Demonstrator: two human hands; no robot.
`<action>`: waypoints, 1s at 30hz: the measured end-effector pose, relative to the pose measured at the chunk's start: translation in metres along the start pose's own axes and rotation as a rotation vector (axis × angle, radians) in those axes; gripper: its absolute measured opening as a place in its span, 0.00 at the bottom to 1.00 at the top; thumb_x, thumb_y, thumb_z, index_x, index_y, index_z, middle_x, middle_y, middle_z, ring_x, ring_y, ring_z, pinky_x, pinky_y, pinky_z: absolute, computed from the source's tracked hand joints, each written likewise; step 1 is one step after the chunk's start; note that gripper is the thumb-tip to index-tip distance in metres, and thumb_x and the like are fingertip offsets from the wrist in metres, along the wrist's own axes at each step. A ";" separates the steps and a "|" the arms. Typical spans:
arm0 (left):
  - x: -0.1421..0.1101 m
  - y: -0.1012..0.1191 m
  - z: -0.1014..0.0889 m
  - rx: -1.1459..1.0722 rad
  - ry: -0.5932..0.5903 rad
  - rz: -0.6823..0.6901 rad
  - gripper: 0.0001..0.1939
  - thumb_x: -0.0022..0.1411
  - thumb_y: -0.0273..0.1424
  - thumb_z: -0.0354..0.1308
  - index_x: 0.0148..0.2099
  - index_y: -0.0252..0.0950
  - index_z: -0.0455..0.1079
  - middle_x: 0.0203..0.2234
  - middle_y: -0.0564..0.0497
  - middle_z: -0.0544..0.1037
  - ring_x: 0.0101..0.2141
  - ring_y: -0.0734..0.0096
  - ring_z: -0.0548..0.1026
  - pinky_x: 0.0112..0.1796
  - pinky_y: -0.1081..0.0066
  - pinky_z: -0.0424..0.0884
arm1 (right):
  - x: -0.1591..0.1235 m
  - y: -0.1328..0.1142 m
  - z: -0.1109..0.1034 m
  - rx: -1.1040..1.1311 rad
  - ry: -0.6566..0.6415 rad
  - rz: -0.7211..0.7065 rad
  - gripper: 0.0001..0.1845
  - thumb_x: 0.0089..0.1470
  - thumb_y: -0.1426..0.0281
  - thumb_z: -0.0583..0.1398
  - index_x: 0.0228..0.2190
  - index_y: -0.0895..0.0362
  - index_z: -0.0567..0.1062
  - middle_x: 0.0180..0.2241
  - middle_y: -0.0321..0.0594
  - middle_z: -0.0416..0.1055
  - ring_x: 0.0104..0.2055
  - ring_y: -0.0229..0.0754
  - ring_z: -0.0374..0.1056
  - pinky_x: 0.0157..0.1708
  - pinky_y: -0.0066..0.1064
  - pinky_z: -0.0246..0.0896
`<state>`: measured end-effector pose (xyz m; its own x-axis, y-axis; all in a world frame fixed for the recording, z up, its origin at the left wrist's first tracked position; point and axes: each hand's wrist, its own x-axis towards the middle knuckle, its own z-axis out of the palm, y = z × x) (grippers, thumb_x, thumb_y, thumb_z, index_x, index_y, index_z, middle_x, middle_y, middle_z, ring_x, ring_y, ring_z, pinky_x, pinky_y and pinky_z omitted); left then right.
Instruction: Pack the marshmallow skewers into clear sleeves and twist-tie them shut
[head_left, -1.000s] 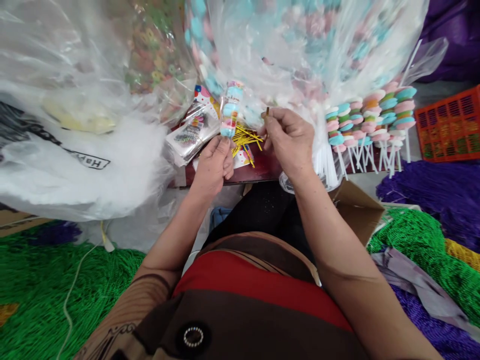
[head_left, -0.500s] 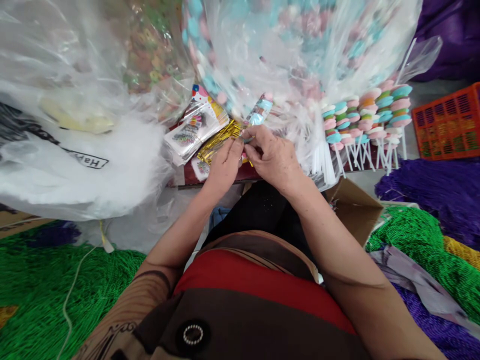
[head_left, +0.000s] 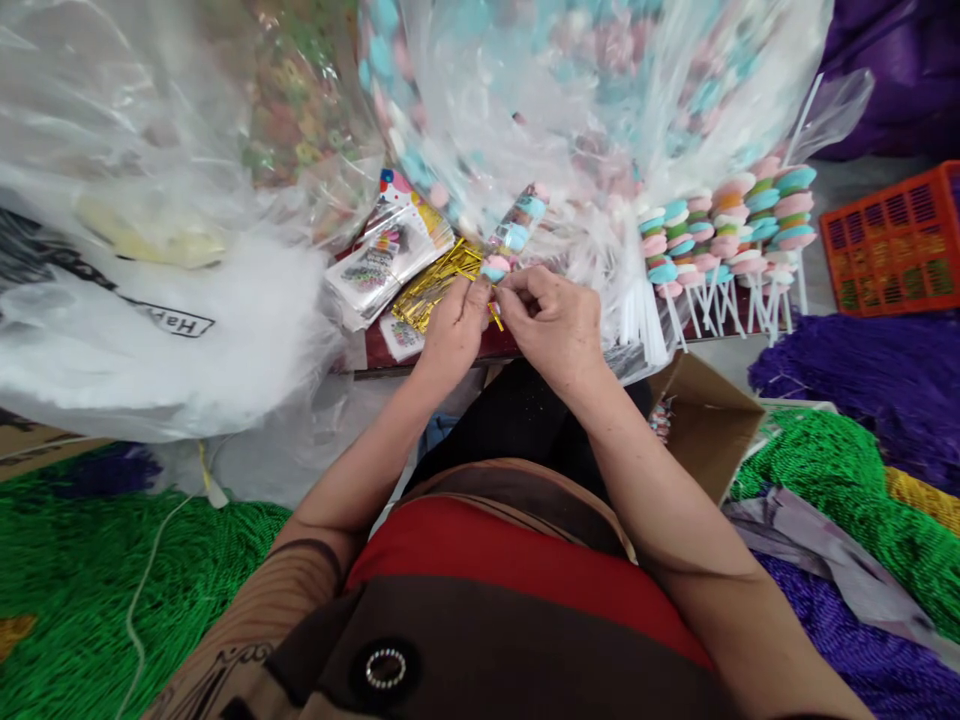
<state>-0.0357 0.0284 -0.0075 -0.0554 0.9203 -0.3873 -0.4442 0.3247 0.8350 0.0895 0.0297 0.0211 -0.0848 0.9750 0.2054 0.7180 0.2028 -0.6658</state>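
A small dark-red worktop (head_left: 450, 352) sits just ahead of the person's lap, almost wholly covered. Big clear plastic bags (head_left: 570, 110) of pastel sweets bulge over its far side, and a white printed bag (head_left: 150, 320) spills over its left. Around the seat lie heaps of green strands (head_left: 67, 590) at left and lower right, and purple strands (head_left: 870, 370) at right. An orange crate (head_left: 892, 240) stands on the grey floor at the far right.

The wrapped candy skewer (head_left: 514, 228) is held over the middle of the worktop. Its long axis runs slantwise, the low end at the hands, the top pointing up and to the right, away from the person. The left hand (head_left: 450, 330) pinches the skewer's low end, its grip shut on the wrapper neck. The right hand (head_left: 551, 320) meets it there, thumb and fingers closed on a gold twist tie (head_left: 496, 318) that pokes out between the two hands.

A pile of gold twist ties (head_left: 435, 285) lies just left of the hands, beside printed packets (head_left: 386, 260). A row of finished candy skewers (head_left: 720, 235) stands upright near the worktop's right edge, close beside the right wrist. An open cardboard box (head_left: 709, 420) sits below that edge by the right forearm. Free room is tight: bags hem in the far side and left, and the only open gap lies between the worktop's near edge and the lap.
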 end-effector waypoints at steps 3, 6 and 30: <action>-0.003 0.003 0.004 -0.031 -0.004 0.007 0.18 0.64 0.36 0.67 0.29 0.39 0.62 0.17 0.61 0.60 0.17 0.82 0.61 0.19 0.79 0.52 | 0.000 0.000 0.000 0.098 0.003 0.019 0.10 0.61 0.65 0.59 0.33 0.54 0.81 0.30 0.39 0.79 0.35 0.44 0.73 0.39 0.34 0.68; -0.007 0.012 0.010 -0.094 -0.035 -0.055 0.20 0.66 0.38 0.65 0.28 0.38 0.59 0.15 0.63 0.56 0.13 0.85 0.53 0.16 0.79 0.46 | 0.000 0.003 -0.001 0.271 -0.015 0.064 0.13 0.62 0.59 0.61 0.32 0.54 0.80 0.30 0.38 0.78 0.35 0.42 0.72 0.36 0.33 0.68; -0.023 0.034 0.019 -0.207 -0.386 -0.507 0.26 0.74 0.44 0.51 0.25 0.35 0.64 0.09 0.64 0.48 0.08 0.85 0.48 0.12 0.82 0.50 | -0.003 0.028 0.001 0.833 -0.067 0.231 0.21 0.50 0.47 0.69 0.27 0.52 0.78 0.31 0.36 0.78 0.39 0.44 0.76 0.44 0.42 0.74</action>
<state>-0.0323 0.0228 0.0371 0.5120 0.6892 -0.5126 -0.4953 0.7245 0.4794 0.1096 0.0324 0.0010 -0.0591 0.9979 -0.0248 -0.0158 -0.0258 -0.9995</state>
